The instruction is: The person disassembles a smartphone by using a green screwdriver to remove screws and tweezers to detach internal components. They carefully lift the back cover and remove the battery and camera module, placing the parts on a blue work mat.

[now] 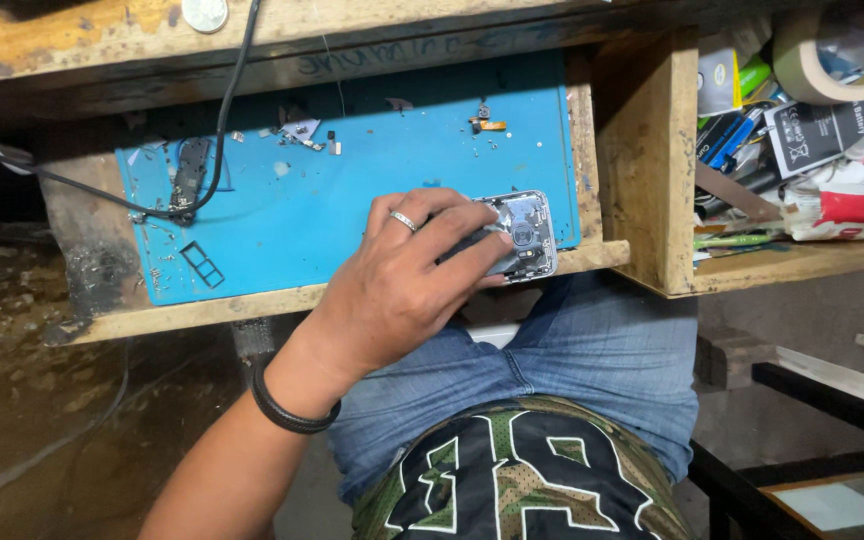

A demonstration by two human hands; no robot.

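Head view: left hand (pixel 407 275) clamped opened phone (pixel 522 235) at mat's (pixel 352 200) near right edge; right hand unseen; next needs a tool.

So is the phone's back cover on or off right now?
Off: the phone lies on the blue mat with internal parts and camera module exposed, under the left hand.

Far to the right of your hand (pixel 402 290), a black labelled battery (pixel 824 130) sits above a red-and-white packet (pixel 837 210).
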